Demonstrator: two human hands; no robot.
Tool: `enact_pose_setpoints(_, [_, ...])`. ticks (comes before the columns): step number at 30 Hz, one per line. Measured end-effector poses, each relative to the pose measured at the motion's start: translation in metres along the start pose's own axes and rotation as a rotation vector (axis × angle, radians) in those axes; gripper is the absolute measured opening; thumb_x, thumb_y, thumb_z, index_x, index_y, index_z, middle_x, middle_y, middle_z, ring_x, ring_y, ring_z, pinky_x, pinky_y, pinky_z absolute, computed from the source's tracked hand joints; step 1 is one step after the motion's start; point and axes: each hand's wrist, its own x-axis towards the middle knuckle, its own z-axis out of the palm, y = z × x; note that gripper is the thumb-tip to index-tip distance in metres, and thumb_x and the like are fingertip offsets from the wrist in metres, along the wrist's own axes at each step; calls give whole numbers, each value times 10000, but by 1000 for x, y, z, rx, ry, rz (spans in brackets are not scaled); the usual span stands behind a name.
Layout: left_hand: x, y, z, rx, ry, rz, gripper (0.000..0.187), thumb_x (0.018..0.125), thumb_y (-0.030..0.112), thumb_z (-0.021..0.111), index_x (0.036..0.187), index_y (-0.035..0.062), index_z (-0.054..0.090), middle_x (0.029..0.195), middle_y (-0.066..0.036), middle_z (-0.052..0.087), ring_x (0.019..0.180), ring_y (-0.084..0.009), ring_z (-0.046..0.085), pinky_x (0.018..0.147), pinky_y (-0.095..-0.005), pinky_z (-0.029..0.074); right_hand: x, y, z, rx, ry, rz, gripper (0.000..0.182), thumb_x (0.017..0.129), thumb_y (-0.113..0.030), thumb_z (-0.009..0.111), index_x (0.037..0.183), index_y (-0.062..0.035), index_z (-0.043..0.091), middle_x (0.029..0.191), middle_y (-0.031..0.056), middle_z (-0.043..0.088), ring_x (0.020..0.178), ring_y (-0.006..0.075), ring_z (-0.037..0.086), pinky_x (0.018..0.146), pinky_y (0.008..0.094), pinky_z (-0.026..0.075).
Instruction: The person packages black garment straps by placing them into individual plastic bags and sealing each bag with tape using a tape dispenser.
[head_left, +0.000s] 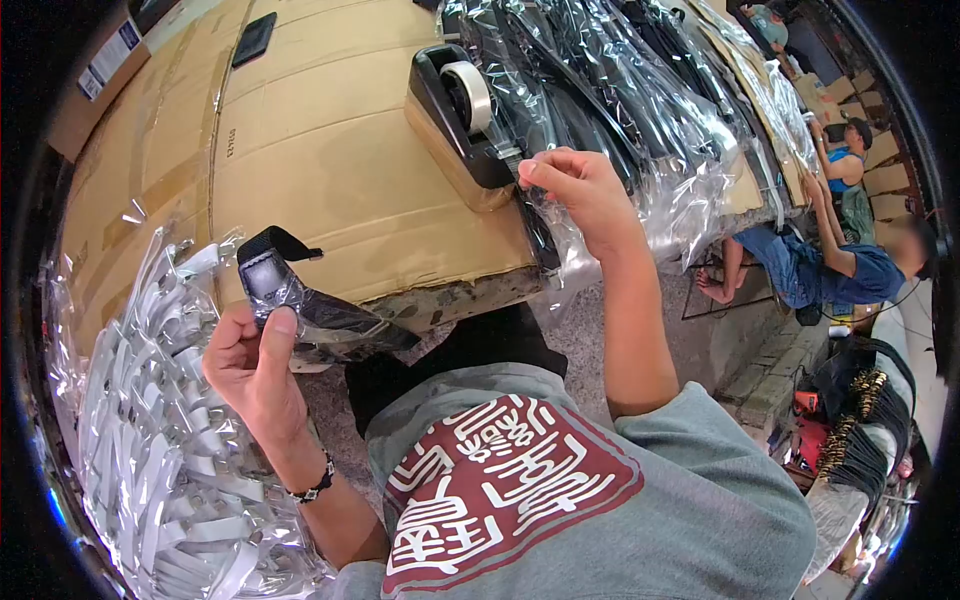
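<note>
My left hand (255,370) grips a black belt-like strap in clear plastic (272,285), thumb on top and fingers underneath. A grey patch shows through the plastic near one end, and the strap's other end hangs toward my lap. My right hand (588,195) is raised beside a black tape dispenser (435,105) with a roll of clear tape in it. The thumb and index finger are pinched together. Whatever lies between them, if anything, is too small or transparent to make out.
Bagged black straps (600,90) lie in a pile behind my right hand. Bagged white straps (190,450) heap up at my left. A dark phone-like slab (254,40) rests on the cardboard-covered table (330,160). Another person (850,265) sits at the right.
</note>
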Motion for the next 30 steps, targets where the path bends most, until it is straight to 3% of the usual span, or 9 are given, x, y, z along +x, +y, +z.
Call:
enact_pose_setpoints(17, [0, 0, 3, 7, -59, -19, 53, 884, -39, 675, 907, -5, 642, 792, 41, 580, 703, -27, 480, 659, -189, 375, 2, -21, 7, 72, 73, -32, 212, 902, -233, 719, 915, -22, 742, 856, 14, 717, 742, 50, 577, 664, 225, 422])
enact_pose_setpoints(20, [-1, 1, 1, 0, -74, 0, 53, 882, -37, 677, 910, -7, 644, 797, 40, 582, 709, -26, 481, 669, -186, 373, 2, -20, 10, 117, 103, -93, 207, 901, -219, 712, 879, -14, 736, 918, 45, 719, 837, 80, 604, 770, 249, 446])
enact_pose_setpoints(23, [-1, 2, 3, 18, -57, -11, 57, 880, -39, 678, 908, -5, 642, 789, 47, 565, 707, -23, 465, 670, -183, 363, 16, -13, 10, 57, 144, -318, 150, 843, -169, 747, 851, -19, 742, 1101, 113, 695, 983, 139, 623, 933, 297, 428])
enact_pose_setpoints(26, [-1, 2, 4, 18, -62, -23, 63, 877, -42, 679, 909, -3, 642, 786, 53, 552, 705, -22, 453, 669, -183, 359, 26, -24, 9, 150, 41, -369, 139, 833, -145, 733, 834, -6, 738, 1220, 150, 648, 1071, 171, 602, 1014, 338, 388])
enact_pose_setpoints(30, [-2, 2, 4, 3, -72, 1, 68, 876, -42, 681, 917, -2, 645, 792, 53, 558, 706, -22, 452, 669, -183, 361, 37, -38, 14, 217, 23, -319, 174, 860, -151, 703, 856, 18, 741, 1169, 164, 683, 1026, 143, 619, 1001, 294, 406])
